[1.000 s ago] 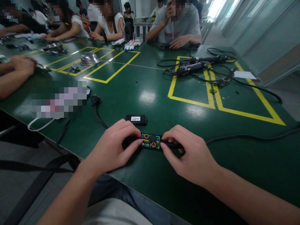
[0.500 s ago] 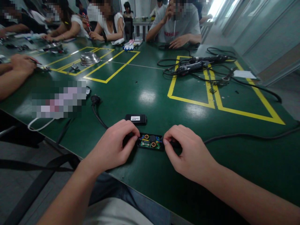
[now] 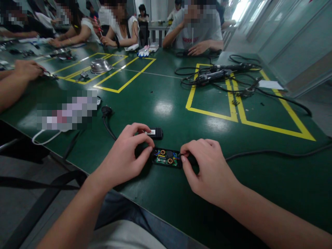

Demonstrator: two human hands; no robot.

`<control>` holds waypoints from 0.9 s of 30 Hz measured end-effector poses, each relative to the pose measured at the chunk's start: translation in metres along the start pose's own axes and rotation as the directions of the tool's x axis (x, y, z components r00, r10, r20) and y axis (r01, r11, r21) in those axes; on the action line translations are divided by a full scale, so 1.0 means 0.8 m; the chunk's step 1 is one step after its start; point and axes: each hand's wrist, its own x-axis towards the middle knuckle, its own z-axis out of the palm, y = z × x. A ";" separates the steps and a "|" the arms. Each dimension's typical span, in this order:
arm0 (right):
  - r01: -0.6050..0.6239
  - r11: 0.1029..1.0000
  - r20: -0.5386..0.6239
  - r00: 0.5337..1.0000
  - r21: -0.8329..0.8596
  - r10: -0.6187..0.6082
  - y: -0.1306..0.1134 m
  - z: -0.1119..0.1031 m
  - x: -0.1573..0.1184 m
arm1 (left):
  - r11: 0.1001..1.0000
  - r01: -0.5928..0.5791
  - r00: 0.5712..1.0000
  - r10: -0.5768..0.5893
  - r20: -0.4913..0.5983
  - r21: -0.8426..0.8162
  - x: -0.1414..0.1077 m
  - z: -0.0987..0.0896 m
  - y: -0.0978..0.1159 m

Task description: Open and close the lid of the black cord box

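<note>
A small black plastic case (image 3: 167, 164) lies uncovered on the green table, with a green circuit board (image 3: 162, 160) and copper coils showing inside. My left hand (image 3: 129, 148) pinches its left end between thumb and index finger, while another finger stretches toward the ribbed black cover (image 3: 158, 134) just behind. At the case's right end, my right hand (image 3: 207, 169) is closed, thumb and fingertips on the edge where a cable enters. A black power plug (image 3: 106, 111) rests to the left, its cord running behind my left hand. The cover carries a white label, partly hidden by my finger.
Black electric screwdrivers (image 3: 214, 75) with tangled cords lie at the back right among yellow tape lines (image 3: 211, 114). A metal bowl (image 3: 100, 66) stands further left. A co-worker's hand (image 3: 28, 71) works at the left edge. A black cable (image 3: 272, 152) crosses the right side.
One finger of my left hand has lifted and reaches over the cover's label. The case and my right hand have hardly moved. The co-worker's hand at left has shifted slightly.
</note>
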 end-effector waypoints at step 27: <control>-0.003 0.991 0.067 0.998 0.137 -0.006 -0.001 -0.005 0.001 | 0.992 -0.066 0.967 0.090 0.237 -0.108 0.002 0.003 0.014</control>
